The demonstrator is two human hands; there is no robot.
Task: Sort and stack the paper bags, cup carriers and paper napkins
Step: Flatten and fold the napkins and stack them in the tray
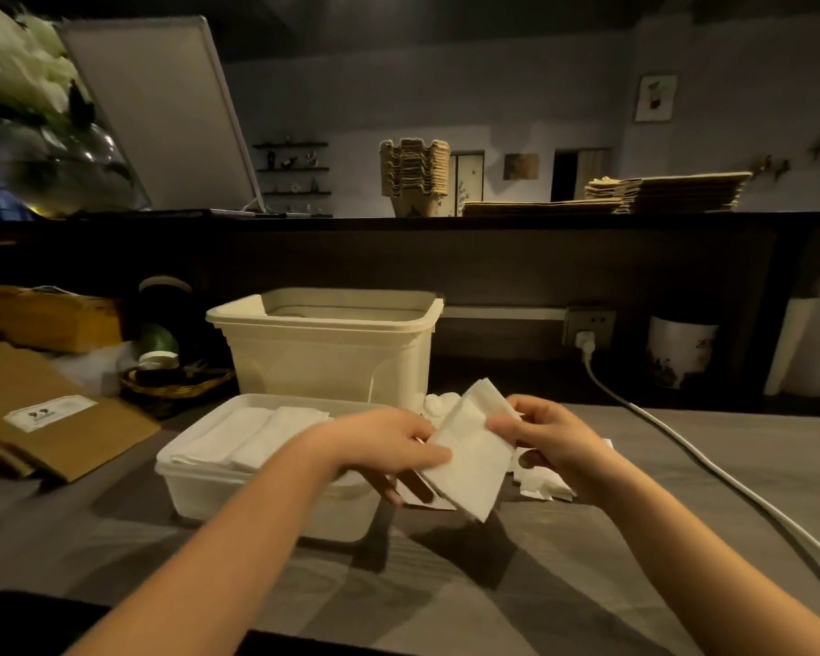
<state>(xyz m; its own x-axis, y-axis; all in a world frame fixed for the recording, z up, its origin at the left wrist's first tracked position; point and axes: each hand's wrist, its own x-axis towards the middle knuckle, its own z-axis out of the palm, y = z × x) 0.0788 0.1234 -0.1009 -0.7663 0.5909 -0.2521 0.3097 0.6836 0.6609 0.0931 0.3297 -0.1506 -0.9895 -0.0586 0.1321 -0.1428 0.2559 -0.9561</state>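
While the left hand [389, 447] and right hand [547, 440] pinch a folded white paper napkin [469, 459], both hands hover above the grey tabletop [588, 561]; a shallow white plastic tray [209, 490] sits just left.

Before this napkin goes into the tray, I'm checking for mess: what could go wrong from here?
The left hand and right hand both pinch one thin napkin in the air; pulling apart could tear or unfold it. The tray already holds two neat folded stacks, so a skewed drop may ruffle them. The loose napkins lie under the right hand, near the white cable, and could get swept aside.
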